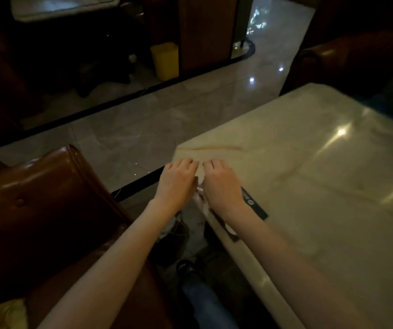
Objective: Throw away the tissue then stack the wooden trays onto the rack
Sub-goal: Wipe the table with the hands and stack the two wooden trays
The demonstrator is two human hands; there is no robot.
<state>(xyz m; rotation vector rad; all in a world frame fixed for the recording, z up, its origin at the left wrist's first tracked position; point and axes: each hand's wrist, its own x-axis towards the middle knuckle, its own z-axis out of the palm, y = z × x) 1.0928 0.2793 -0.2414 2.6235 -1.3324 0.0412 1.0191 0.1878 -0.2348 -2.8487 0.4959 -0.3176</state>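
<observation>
Tissue (200,198) peeks out white between both hands at counter (309,186) corner. Left hand (177,184) and right hand (221,184) curl over it, gathering it up. Grip hidden, cannot tell. Yellow bin (165,60) far across floor.

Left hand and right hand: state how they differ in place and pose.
The left hand hangs off the table's corner, over the floor; the right hand lies over the cream table. White tissue peeks out nearer the right hand's wrist than the left's. Both are palm down, fingers curled, side by side.
</observation>
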